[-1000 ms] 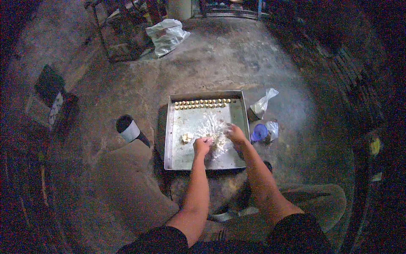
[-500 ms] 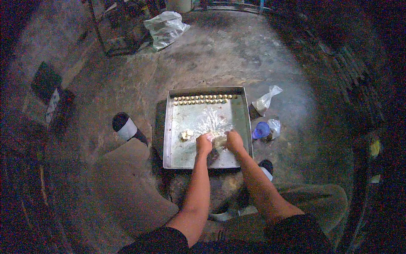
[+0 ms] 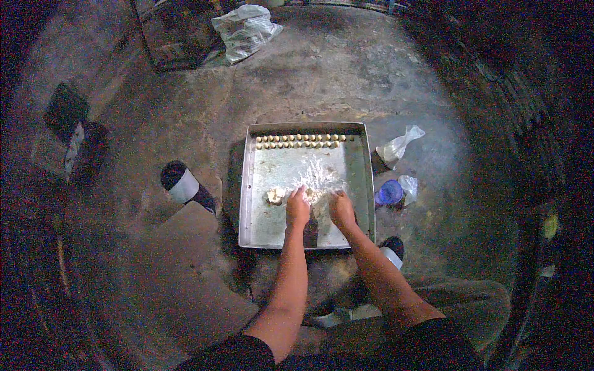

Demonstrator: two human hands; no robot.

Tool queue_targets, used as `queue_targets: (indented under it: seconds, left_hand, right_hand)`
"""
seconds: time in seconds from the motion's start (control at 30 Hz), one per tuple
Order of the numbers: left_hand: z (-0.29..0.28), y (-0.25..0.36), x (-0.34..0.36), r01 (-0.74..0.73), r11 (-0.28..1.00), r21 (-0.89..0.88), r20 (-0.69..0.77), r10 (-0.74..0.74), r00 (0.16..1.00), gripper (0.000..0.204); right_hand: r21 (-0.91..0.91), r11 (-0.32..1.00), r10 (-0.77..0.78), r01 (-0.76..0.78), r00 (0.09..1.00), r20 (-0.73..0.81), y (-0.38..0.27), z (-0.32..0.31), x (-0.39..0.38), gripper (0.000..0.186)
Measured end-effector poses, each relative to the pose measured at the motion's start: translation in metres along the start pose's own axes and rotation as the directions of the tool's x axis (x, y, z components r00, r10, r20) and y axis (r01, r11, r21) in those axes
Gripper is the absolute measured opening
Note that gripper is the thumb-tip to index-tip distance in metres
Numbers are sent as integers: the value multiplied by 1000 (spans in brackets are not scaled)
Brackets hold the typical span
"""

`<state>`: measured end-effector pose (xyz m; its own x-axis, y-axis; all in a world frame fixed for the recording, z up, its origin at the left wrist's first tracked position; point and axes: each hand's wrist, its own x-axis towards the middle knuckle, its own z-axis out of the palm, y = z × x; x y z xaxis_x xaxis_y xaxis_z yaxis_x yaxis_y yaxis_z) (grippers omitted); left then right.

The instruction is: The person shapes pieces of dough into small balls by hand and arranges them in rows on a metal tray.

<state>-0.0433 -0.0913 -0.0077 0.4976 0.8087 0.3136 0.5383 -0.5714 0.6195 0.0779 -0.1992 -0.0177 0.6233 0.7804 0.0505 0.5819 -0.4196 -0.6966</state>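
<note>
A square metal tray [image 3: 260,229] lies on the floor in front of me. Two rows of small pale dough balls [image 3: 300,144] line its far side. White flour [image 3: 317,170] is scattered across the middle. My left hand [image 3: 298,209] is closed at the fingertips on a pale piece of dough [image 3: 310,195]. To its right, my right hand [image 3: 342,211] has its fingers curled in; what they hold is too small and blurred to make out. A crumpled lump of pale dough [image 3: 275,196] rests on the tray left of my left hand.
Right of the tray are a blue cup [image 3: 389,192], a small clear plastic bag [image 3: 408,187] and a tied bag of white powder [image 3: 396,149]. My sandalled feet [image 3: 183,185] flank the tray. A large white plastic bag [image 3: 244,34] lies farther off, beside a dark framed object [image 3: 179,37].
The view has shifted slightly, so the tray and the things on its right sit a little differently. Both hands stay low over the flour, with only small finger movements.
</note>
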Motion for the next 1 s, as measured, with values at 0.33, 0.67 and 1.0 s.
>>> queue_targets:
  seconds: [0.33,0.67,1.0]
  left_hand:
    - [-1,-6,-15,279,948,-155,121,-262,958,18]
    - [-22,4,-15,391,920,13,168,-388,906,15]
    - [8,1,-11,186,943,-277,385,-68,920,35]
  right_hand:
    - [-163,969,-136,183,955,264,-26,25,-8,22]
    - [-211,977,-2,27,993,116,-4,40,14,16]
    - [116,972,179,-206,962,208,-15,-17,12,29]
